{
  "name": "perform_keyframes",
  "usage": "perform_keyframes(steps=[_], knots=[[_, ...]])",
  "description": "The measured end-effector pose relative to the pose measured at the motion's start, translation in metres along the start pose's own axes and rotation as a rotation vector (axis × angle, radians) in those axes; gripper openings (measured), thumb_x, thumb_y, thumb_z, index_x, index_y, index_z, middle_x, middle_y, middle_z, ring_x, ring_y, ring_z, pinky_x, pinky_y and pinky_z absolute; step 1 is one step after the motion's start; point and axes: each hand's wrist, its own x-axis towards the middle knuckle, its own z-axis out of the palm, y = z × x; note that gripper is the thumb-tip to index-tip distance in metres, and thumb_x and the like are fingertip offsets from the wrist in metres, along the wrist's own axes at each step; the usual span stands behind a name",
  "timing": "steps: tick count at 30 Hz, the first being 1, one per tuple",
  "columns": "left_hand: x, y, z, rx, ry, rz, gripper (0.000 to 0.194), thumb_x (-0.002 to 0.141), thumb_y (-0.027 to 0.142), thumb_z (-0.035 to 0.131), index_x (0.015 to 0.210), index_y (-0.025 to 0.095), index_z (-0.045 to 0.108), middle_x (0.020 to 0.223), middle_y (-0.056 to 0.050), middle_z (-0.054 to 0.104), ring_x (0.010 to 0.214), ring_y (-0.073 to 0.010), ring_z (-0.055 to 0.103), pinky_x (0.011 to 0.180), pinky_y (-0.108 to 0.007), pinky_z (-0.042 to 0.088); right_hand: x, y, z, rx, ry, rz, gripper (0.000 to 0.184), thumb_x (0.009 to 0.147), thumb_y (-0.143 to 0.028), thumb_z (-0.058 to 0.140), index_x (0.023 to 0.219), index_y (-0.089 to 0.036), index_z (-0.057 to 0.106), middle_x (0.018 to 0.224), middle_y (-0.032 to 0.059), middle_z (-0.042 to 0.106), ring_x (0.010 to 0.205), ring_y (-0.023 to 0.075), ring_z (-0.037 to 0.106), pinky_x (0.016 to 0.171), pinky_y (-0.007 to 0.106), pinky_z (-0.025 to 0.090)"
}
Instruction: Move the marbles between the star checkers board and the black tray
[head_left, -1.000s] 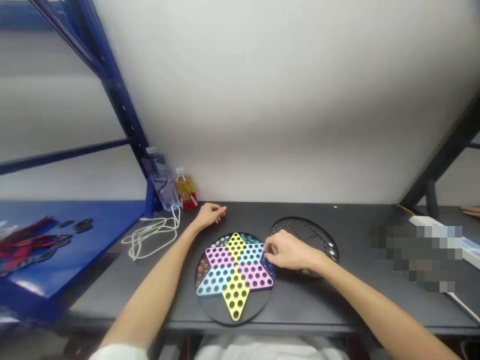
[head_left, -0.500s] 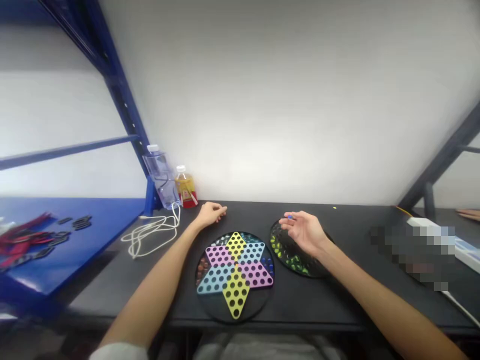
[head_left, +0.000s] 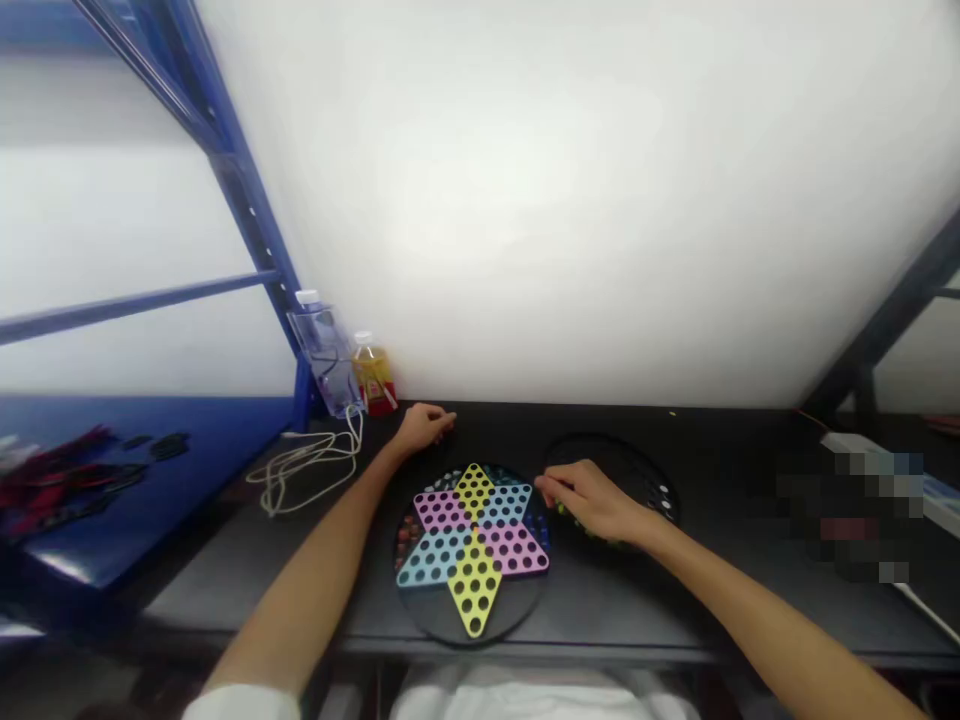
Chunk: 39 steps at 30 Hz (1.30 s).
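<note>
Rather precariously, the right hand [head_left: 591, 505] curls its fingers [head_left: 553, 490] down over a round black tray [head_left: 622, 458] beside the Chinese checkers board [head_left: 474, 590]; any pinch is hidden, and a careless knock could scatter the green marbles [head_left: 564, 510].

The right hand [head_left: 589, 503] covered the near part of a round black tray [head_left: 619, 460], and whether its fingers [head_left: 555, 490] held anything could not be told. The marbles [head_left: 536, 530] around the Chinese checkers board [head_left: 472, 590] were too small and dim to count. A pixelated patch [head_left: 847, 520] blurred the right of the table and hid whatever lay there. The red-and-black pile [head_left: 60, 478] on the blue shelf [head_left: 225, 430] was too blurred to name and ran toward the left edge, and a white sleeve [head_left: 240, 703] was cut off at the bottom edge
</note>
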Motion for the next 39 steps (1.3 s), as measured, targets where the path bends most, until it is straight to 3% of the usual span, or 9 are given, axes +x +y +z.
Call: perform_keyframes(steps=[7, 10, 20, 25, 29, 32, 34, 36, 39], knots=[[0.001, -0.002, 0.002, -0.015, -0.004, -0.008, 0.045, 0.076, 0.057, 0.061, 0.069, 0.013, 0.069, 0.054, -0.003, 0.062, 0.046, -0.012, 0.056, 0.047, -0.022, 0.044, -0.012, -0.013, -0.001, -0.494, -0.207, -0.1, 0.028, 0.099, -0.035, 0.036, 0.096, -0.02, 0.059, 0.077, 0.0072, 0.067, 0.067, 0.0192, 0.061, 0.062, 0.027, 0.033], [0.0, -0.002, 0.002, -0.003, -0.002, -0.003, 0.045, 0.076, 0.057, 0.06, 0.069, 0.013, 0.069, 0.053, -0.003, 0.061, 0.045, -0.0115, 0.055, 0.047, -0.022, 0.044, -0.013, -0.017, 0.003, -0.589, -0.258, -0.085, 0.026, 0.099, -0.034, 0.036, 0.099, -0.019, 0.057, 0.079, 0.0096, 0.068, 0.067, 0.0214, 0.062, 0.061, 0.029, 0.031], [-0.001, 0.002, 0.002, 0.016, 0.0, 0.013, 0.045, 0.077, 0.056, 0.06, 0.069, 0.013, 0.069, 0.054, -0.003, 0.061, 0.046, -0.0118, 0.056, 0.046, -0.021, 0.044, -0.006, -0.01, -0.005, -0.278, -0.204, -0.003, 0.025, 0.1, -0.035, 0.037, 0.102, -0.021, 0.057, 0.086, 0.006, 0.067, 0.078, 0.0184, 0.061, 0.067, 0.026, 0.035], [0.0, 0.0, 0.004, 0.032, -0.002, 0.013, 0.045, 0.078, 0.056, 0.059, 0.07, 0.013, 0.069, 0.053, -0.003, 0.061, 0.045, -0.0121, 0.056, 0.045, -0.021, 0.044, -0.009, -0.018, -0.008, -0.409, -0.342, -0.004, 0.026, 0.098, -0.036, 0.041, 0.105, -0.02, 0.059, 0.088, 0.0083, 0.068, 0.078, 0.0206, 0.062, 0.065, 0.027, 0.034], [0.002, -0.002, 0.005, 0.031, 0.005, 0.017, 0.045, 0.078, 0.056, 0.059, 0.069, 0.013, 0.068, 0.053, -0.002, 0.061, 0.045, -0.0124, 0.056, 0.045, -0.021, 0.045, -0.012, -0.025, -0.008, -0.413, -0.339, 0.028, 0.026, 0.097, -0.034, 0.04, 0.105, -0.018, 0.059, 0.087, 0.0098, 0.067, 0.078, 0.0209, 0.061, 0.066, 0.028, 0.035], [0.002, -0.002, 0.005, 0.035, 0.007, 0.013, 0.044, 0.078, 0.056, 0.059, 0.069, 0.013, 0.069, 0.052, -0.002, 0.061, 0.045, -0.0122, 0.056, 0.045, -0.021, 0.044, -0.009, -0.016, -0.011, -0.204, -0.246, 0.025, 0.025, 0.096, -0.037, 0.044, 0.102, -0.019, 0.06, 0.084, 0.0063, 0.065, 0.075, 0.0179, 0.058, 0.069, 0.028, 0.037], [0.002, -0.002, 0.004, 0.041, 0.006, 0.017, 0.044, 0.078, 0.056, 0.059, 0.069, 0.014, 0.069, 0.051, -0.002, 0.061, 0.045, -0.012, 0.056, 0.045, -0.021, 0.044, -0.005, -0.003, -0.015, 0.076, -0.211, 0.054, 0.025, 0.093, -0.04, 0.048, 0.098, -0.019, 0.059, 0.071, 0.0008, 0.059, 0.063, 0.0134, 0.052, 0.063, 0.025, 0.037], [0.002, -0.002, 0.004, 0.042, 0.004, 0.023, 0.045, 0.078, 0.056, 0.059, 0.069, 0.013, 0.069, 0.051, -0.002, 0.061, 0.045, -0.012, 0.056, 0.046, -0.021, 0.044, 0.0, 0.014, -0.02, 0.463, -0.199, 0.139, 0.027, 0.09, -0.044, 0.053, 0.096, -0.019, 0.057, 0.054, -0.007, 0.041, 0.045, 0.008, 0.034, 0.048, 0.021, 0.03], [0.003, -0.003, 0.004, 0.04, 0.002, 0.02, 0.046, 0.079, 0.057, 0.058, 0.069, 0.013, 0.069, 0.051, -0.002, 0.06, 0.044, -0.0121, 0.056, 0.045, -0.021, 0.044, 0.007, 0.039, -0.03, 1.044, -0.072, 0.215, 0.026, 0.088, -0.044, 0.057, 0.093, -0.019, 0.053, 0.052, -0.0117, 0.02, 0.042, 0.0054, 0.011, 0.038, 0.017, 0.015]])
